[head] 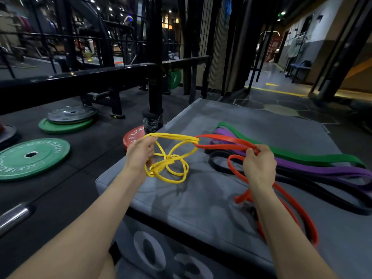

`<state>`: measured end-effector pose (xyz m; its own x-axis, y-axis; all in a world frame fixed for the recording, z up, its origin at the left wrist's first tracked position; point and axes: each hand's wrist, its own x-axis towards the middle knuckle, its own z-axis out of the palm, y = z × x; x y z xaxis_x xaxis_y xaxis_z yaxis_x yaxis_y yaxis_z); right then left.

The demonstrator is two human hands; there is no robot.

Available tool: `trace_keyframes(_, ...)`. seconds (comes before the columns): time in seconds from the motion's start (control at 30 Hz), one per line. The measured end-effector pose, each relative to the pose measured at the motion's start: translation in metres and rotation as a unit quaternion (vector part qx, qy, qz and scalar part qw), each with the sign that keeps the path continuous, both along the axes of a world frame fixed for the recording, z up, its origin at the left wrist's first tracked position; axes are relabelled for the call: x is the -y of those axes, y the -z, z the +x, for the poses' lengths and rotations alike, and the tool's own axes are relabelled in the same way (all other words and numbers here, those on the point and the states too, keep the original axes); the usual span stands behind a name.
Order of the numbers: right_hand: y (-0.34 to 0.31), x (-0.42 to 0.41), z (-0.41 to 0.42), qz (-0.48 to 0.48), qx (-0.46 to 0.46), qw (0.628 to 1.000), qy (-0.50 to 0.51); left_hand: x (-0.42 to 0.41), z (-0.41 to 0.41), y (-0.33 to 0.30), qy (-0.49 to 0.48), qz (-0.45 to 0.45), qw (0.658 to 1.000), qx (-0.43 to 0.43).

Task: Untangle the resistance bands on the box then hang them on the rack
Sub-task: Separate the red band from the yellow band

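1. Dark rubber floor (pixel 96 150) bearing green weight plates (pixel 32 160), a red plate (pixel 133 137) and a grey plate stack (pixel 71 114)
2. Black wire-mesh partition (pixel 218 37)
3. Corridor at right: yellow floor line (pixel 275 91), blue bench (pixel 300 67)
4. Small ceiling spotlights (pixel 110 9) overhead

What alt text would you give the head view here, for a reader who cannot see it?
Over a grey box, the left hand grips a knotted yellow band and the right hand grips a red band linked to it. Green, purple and black bands lie alongside; weight plates rest on the floor.
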<state>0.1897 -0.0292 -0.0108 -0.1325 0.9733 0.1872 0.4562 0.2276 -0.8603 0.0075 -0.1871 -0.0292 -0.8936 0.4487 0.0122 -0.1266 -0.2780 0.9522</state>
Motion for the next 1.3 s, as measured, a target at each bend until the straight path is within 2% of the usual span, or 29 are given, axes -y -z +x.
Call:
trace_keyframes(0.07, -0.001, 0.003, 0.000, 0.021, 0.017, 1.000, -0.001, 0.000, 0.002, 0.001, 0.004, -0.045, 0.997, -0.056)
trace_keyframes(0.13, 0.000, 0.007, 0.000, 0.060, 0.070, 0.996, -0.019, -0.002, 0.005, 0.003, 0.034, -0.049, 0.996, -0.063)
trace_keyframes(0.23, 0.007, 0.014, -0.005, 0.120, 0.181, 0.968, -0.125, -0.005, 0.010, 0.004, 0.076, -0.042, 0.994, -0.072)
trace_keyframes(0.27, 0.011, 0.017, -0.009, 0.128, 0.188, 0.959, -0.170, -0.005, 0.011, 0.003, 0.082, -0.049, 0.992, -0.079)
trace_keyframes(0.37, 0.015, 0.027, -0.021, 0.118, 0.111, 0.948, -0.274, -0.009, 0.013, 0.003, 0.095, -0.031, 0.992, -0.074)
trace_keyframes(0.5, 0.015, 0.047, -0.035, 0.059, -0.023, 0.929, -0.365, -0.016, 0.020, 0.000, 0.119, 0.021, 0.991, -0.058)
trace_keyframes(0.67, 0.029, 0.064, -0.049, 0.018, 0.000, 0.871, -0.492, -0.018, 0.022, 0.000, 0.143, 0.070, 0.987, -0.001)
trace_keyframes(0.77, 0.037, 0.064, -0.052, 0.041, 0.035, 0.872, -0.486, -0.017, 0.018, 0.003, 0.161, 0.104, 0.981, 0.042)
trace_keyframes(0.83, 0.039, 0.066, -0.053, 0.075, 0.062, 0.875, -0.475, -0.015, 0.017, 0.003, 0.165, 0.107, 0.980, 0.041)
trace_keyframes(0.97, 0.036, 0.060, -0.055, 0.133, 0.059, 0.877, -0.459, -0.012, 0.019, 0.003, 0.122, -0.024, 0.988, -0.088)
trace_keyframes(1.07, 0.034, 0.047, -0.056, 0.117, 0.004, 0.899, -0.422, -0.004, 0.010, 0.005, 0.054, -0.124, 0.972, -0.190)
trace_keyframes(1.23, 0.030, 0.031, -0.052, 0.123, -0.062, 0.928, -0.347, 0.007, 0.000, 0.005, 0.031, -0.109, 0.978, -0.175)
trace_keyframes(1.3, 0.032, 0.028, -0.053, 0.118, -0.068, 0.937, -0.321, 0.007, -0.002, 0.006, 0.029, -0.131, 0.971, -0.196)
